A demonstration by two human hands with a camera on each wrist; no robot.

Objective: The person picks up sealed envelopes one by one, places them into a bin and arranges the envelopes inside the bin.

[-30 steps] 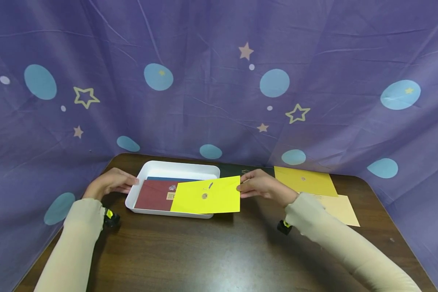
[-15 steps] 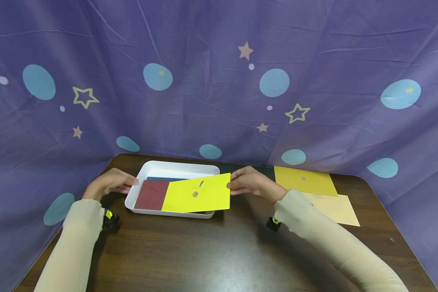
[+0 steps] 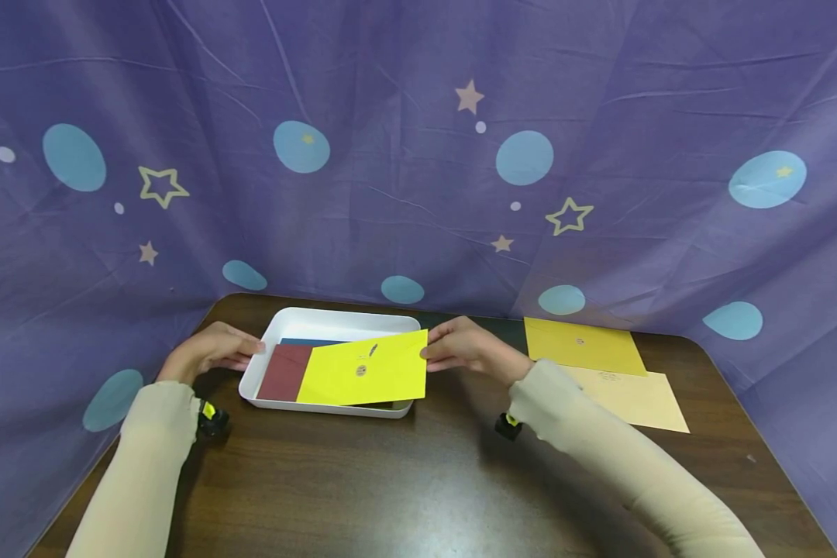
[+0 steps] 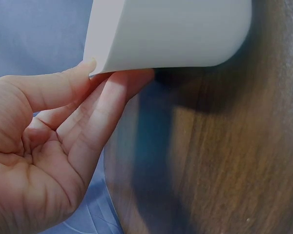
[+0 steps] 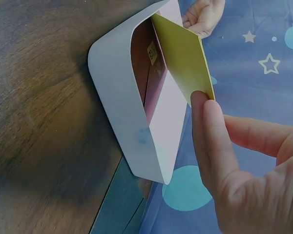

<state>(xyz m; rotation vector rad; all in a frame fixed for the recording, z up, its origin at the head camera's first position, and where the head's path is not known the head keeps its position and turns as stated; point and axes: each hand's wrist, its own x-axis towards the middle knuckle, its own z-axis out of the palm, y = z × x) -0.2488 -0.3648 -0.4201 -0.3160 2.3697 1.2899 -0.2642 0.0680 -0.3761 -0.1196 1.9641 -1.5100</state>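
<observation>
"So, where does the yellow envelope [image 3: 363,372] sit?"

"Tilted over the white tray [image 3: 342,322]. Right end raised above the rim; left end lower, over the dark red sheet [image 3: 284,372]. Contact between those two: cannot tell from where I stand."

"State of each grip?"

"Right grip [image 3: 470,349]: nearly closed, thumb and fingertips pinching the envelope's right edge. Left grip [image 3: 212,347]: closed on the tray's left end, thumb at the rim, fingers underneath."

"How would you lay it in well?"

"My judgement: hold the tray firm with the left so it cannot slide on the surface [image 3: 335,480]. Settle the low end first, then bring the right edge inside the right wall, which it seems to overhang. Release the pinch only once the envelope lies flat; a hasty release could leave it propped on the rim."
</observation>
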